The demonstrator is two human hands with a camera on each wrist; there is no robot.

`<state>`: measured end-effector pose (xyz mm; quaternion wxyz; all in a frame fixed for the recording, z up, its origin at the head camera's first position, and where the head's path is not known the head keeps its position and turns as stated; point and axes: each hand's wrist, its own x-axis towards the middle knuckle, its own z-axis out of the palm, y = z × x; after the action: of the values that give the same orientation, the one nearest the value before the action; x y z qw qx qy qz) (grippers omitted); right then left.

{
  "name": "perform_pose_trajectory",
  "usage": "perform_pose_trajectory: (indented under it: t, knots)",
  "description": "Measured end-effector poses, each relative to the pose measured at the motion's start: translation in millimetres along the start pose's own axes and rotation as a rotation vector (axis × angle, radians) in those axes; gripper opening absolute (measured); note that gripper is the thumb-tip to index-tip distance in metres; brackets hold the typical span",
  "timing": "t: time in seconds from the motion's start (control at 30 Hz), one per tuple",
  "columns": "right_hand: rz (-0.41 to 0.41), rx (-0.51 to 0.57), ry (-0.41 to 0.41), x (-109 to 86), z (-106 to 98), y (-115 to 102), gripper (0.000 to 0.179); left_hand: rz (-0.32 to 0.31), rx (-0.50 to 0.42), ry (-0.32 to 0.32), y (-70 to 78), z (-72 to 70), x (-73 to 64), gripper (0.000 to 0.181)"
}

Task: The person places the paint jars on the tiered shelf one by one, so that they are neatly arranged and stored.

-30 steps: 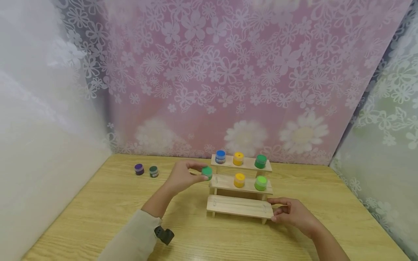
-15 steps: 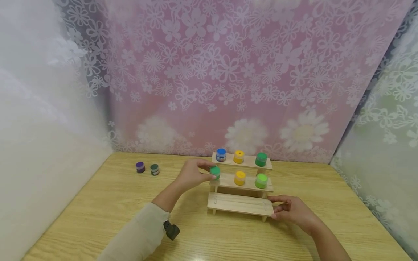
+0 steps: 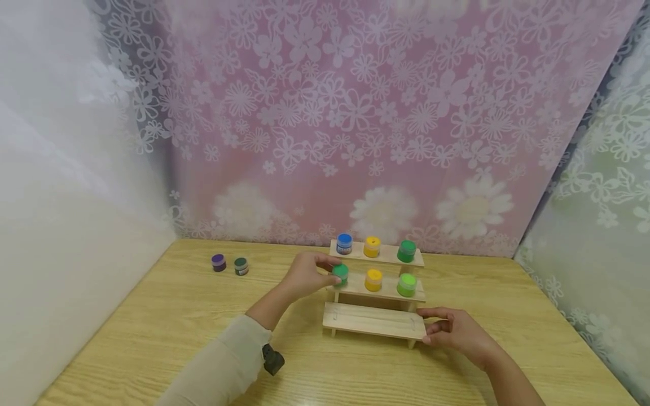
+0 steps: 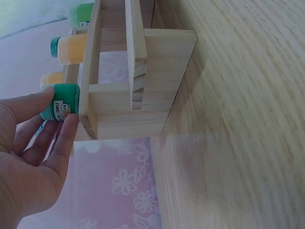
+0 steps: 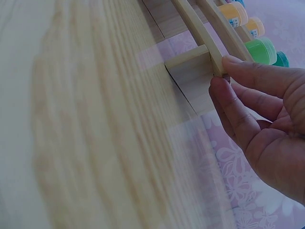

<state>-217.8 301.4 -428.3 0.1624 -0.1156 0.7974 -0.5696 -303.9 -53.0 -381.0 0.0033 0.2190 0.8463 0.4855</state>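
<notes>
In the head view, my left hand (image 3: 308,276) pinches a teal-green paint jar (image 3: 341,273) at the left end of the middle tier of a wooden step rack (image 3: 373,320). The left wrist view shows the jar (image 4: 66,102) between thumb and fingers, its base against the board. My right hand (image 3: 459,334) grips the right end of the lowest tier; in the right wrist view, thumb and fingertips pinch that board's corner (image 5: 218,64). Beside the held jar on the middle tier stand a yellow jar (image 3: 373,279) and a light green jar (image 3: 407,285).
On the top tier stand a blue jar (image 3: 344,243), another yellow jar (image 3: 372,246) and a green jar (image 3: 406,251). A purple jar (image 3: 219,262) and a dark green jar (image 3: 241,265) sit on the table (image 3: 152,327) at the left. A flowered curtain (image 3: 325,141) hangs behind.
My left hand has moved right with the teal-green jar, from beside the rack's left edge to over the middle tier's left end. The right hand has stayed on the lowest tier.
</notes>
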Motion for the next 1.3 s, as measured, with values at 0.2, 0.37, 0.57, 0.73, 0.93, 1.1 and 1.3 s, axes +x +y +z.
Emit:
perform_pose_trajectory:
  t: [0.2, 0.37, 0.57, 0.73, 0.93, 1.1, 1.3]
  knots:
    - [0.002, 0.002, 0.002, 0.6, 0, 1, 0.072, 0.006, -0.002, -0.019, 0.4, 3.1, 1.5, 0.030]
    - [0.003, 0.004, 0.004, 0.7, 0, 1, 0.071, 0.007, 0.016, -0.024, 1.2, 4.4, 1.9, 0.029]
    - [-0.008, 0.007, -0.003, 1.0, 0, 2, 0.070, 0.011, -0.009, -0.033, -1.3, 3.4, 2.4, 0.030]
    - [-0.009, 0.009, -0.002, 0.9, 0, 2, 0.070, -0.009, -0.043, -0.018, -4.0, 0.5, 0.2, 0.030]
    - [-0.005, 0.006, -0.001, 0.8, 0, 1, 0.070, -0.027, -0.094, 0.012, -10.7, -9.3, -5.5, 0.028]
    - [0.002, 0.005, 0.001, 0.9, -1, 1, 0.070, -0.007, -0.134, 0.027, -13.1, -18.8, -10.7, 0.028]
    - [-0.002, 0.013, -0.007, 0.4, -1, 1, 0.070, 0.011, -0.215, 0.022, -17.6, -30.3, -18.9, 0.038]
